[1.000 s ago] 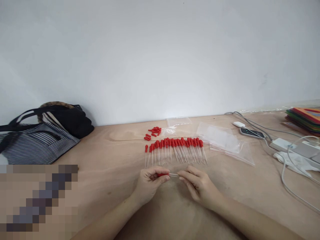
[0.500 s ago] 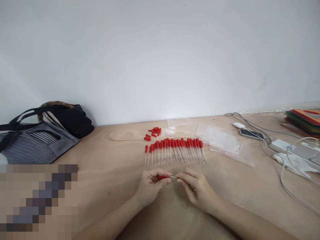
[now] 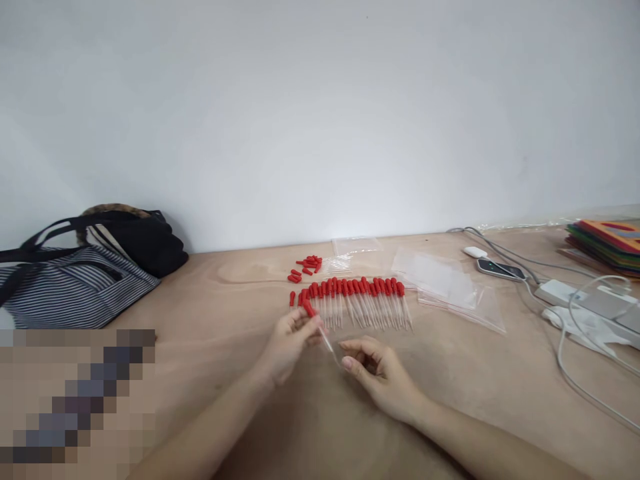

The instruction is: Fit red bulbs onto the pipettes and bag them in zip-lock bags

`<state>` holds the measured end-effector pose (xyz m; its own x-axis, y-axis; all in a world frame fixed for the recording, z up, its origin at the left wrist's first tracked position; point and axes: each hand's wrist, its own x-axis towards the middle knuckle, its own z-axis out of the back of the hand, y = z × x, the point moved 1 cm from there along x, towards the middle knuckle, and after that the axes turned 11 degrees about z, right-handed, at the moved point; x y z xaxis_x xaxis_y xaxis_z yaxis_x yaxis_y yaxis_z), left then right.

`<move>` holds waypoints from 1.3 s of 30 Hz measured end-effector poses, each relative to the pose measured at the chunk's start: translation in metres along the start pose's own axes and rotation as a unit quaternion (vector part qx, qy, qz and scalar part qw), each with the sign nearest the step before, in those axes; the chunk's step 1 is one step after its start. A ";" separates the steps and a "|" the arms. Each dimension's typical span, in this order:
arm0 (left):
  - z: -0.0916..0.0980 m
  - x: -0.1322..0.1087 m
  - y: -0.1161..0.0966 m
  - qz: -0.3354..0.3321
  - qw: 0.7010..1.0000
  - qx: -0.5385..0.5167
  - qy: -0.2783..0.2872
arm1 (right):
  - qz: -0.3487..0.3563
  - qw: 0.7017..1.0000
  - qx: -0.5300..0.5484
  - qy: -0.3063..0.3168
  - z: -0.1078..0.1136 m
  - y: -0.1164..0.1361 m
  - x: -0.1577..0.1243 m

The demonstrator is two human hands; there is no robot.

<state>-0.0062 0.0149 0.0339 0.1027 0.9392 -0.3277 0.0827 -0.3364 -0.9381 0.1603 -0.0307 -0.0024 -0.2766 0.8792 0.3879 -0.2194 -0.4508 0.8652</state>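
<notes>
We saw our left hand [image 3: 289, 341] pinch the dropper [image 3: 327, 342] just below its red bulb [image 3: 309, 308]; our right hand [image 3: 380, 375], fingers parted, was near the tip [image 3: 337, 360].

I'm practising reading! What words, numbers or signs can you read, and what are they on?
None can be read.
Dark rectangular silver-rimmed device: marks on its face, too small to read.
Clear thin red-bulbed dropper, in the left hand: no readable print.
Clear flat plastic bags: none readable.
</notes>
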 end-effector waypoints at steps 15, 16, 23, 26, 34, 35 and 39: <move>0.077 0.083 -0.008 0.051 0.971 0.197 -0.126 | -0.033 0.998 -0.047 0.000 0.008 -0.011 0.001; 0.076 0.083 -0.008 0.046 0.970 0.202 -0.127 | -0.033 0.998 -0.047 0.001 0.008 -0.011 0.002; 0.073 0.080 -0.008 0.033 0.967 0.216 -0.134 | -0.026 0.998 -0.053 0.003 0.009 -0.014 0.001; 0.074 0.075 -0.007 0.036 0.964 0.219 -0.144 | -0.016 0.998 -0.066 0.003 0.010 -0.016 0.002; 0.077 0.056 -0.002 0.029 0.965 0.213 -0.147 | 0.036 0.978 -0.204 -0.002 0.028 -0.016 0.010; 0.077 0.055 -0.001 0.025 0.966 0.211 -0.147 | 0.044 0.968 -0.246 -0.002 0.035 -0.017 0.012; 0.079 0.056 0.002 0.014 0.968 0.205 -0.145 | 0.042 0.901 -0.430 -0.042 0.071 -0.025 0.022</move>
<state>-0.0785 0.0722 0.0053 -0.1887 0.9300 -0.3154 -0.3224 -0.3620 -0.8746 0.2260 0.0110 0.0067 -0.2622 0.8281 0.4955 -0.8547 -0.4376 0.2792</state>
